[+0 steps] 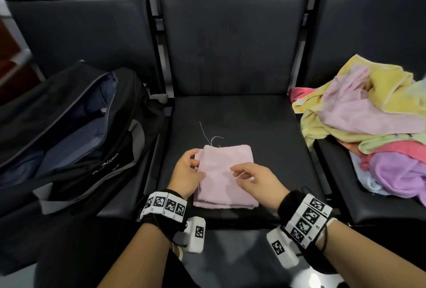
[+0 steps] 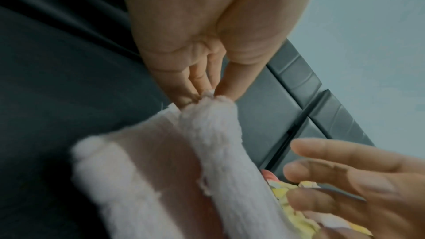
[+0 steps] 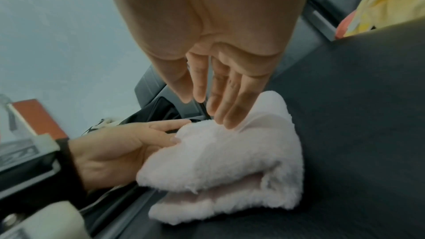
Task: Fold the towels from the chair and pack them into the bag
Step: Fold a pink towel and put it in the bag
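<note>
1. A folded pale pink terry towel [image 1: 224, 175] lies flat on the dark padded middle seat [image 1: 265, 126], close to its front edge and a little toward its left side.
2. The left hand [image 1: 186, 174] is at the left edge of this towel. In the left wrist view the thumb and fingertips [image 2: 232, 86] pinch the folded layers at that edge, so this hand is grasping the towel.
3. The right hand [image 1: 255, 180] is above the right half of the towel with its fingers [image 3: 230, 114] nearly straight and relaxed. It grasps nothing; the right wrist view shows the fingertips at the top layer, but it is not clear whether they touch it.
4. Some thin loose threads [image 1: 211, 136] go out from the back edge of the towel onto the seat.
5. A black fabric bag with a grey zipper [image 1: 76, 130] stands open on the seat at the left, just beside the middle seat. Inside it blue-grey fabric [image 1: 92, 126] is visible.
6. A loose pile of unfolded towels [image 1: 373, 121] in yellow, pink, purple, coral and white lies on the seat at the right, well apart from the folded towel.
7. Both wrists carry black bands with black-and-white square markers [image 1: 164, 204].
</note>
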